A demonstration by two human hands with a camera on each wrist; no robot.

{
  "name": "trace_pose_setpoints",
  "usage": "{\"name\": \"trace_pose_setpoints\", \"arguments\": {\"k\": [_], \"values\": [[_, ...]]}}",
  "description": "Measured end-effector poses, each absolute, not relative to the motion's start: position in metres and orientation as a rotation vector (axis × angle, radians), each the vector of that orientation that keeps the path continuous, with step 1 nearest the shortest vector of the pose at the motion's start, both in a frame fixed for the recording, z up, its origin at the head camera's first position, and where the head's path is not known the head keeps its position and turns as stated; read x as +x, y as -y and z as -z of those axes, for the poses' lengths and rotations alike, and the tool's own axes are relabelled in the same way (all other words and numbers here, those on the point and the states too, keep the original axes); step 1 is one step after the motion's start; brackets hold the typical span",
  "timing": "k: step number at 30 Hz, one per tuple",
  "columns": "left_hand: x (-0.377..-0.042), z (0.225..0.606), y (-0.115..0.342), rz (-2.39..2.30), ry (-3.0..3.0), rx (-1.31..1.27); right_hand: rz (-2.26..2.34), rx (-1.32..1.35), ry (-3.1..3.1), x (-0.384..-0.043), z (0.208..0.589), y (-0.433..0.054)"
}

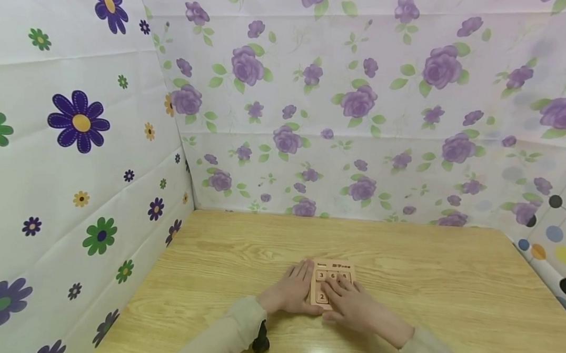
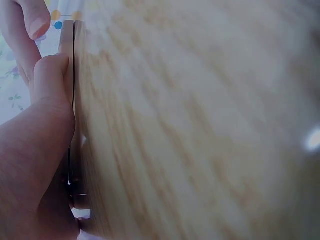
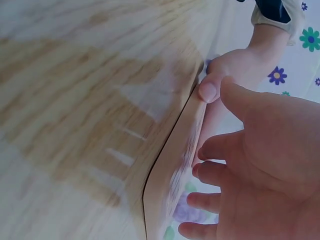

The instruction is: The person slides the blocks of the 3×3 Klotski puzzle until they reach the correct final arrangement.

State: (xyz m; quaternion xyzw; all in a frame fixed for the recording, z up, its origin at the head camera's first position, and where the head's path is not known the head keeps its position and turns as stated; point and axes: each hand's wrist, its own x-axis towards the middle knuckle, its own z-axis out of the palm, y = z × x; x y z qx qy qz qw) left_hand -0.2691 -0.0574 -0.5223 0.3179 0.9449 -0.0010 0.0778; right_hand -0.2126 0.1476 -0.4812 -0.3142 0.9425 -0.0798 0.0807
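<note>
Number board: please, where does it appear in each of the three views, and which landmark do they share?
Head: number board, low, slightly right of centre, between left hand and right hand, which partly covers it.
Left wrist: number board, upper left, a narrow edge beside the left thumb.
Right wrist: number board, lower middle, its side running diagonally.
Shared landmark: the left thumb, at the board's edge each time.
</note>
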Motion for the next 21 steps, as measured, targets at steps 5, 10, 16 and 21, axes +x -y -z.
{"name": "trace_pose_setpoints", "arguments": {"k": [5,10,16,21], "values": [[-0.27,0.525,0.058,0.031,-2.845,0.967,0.261,-0.915,-2.813,-0.216,0.48,-0.145],[-0.27,0.524,0.058,0.014,-2.841,0.972,0.256,-0.898,-2.832,-0.222,0.483,-0.144],[-0.268,0.521,0.057,0.007,-2.839,0.971,0.234,-0.881,-2.842,-0.226,0.488,-0.142],[-0.27,0.522,0.058,0.013,-2.844,0.977,0.223,-0.885,-2.846,-0.228,0.489,-0.141]]}}
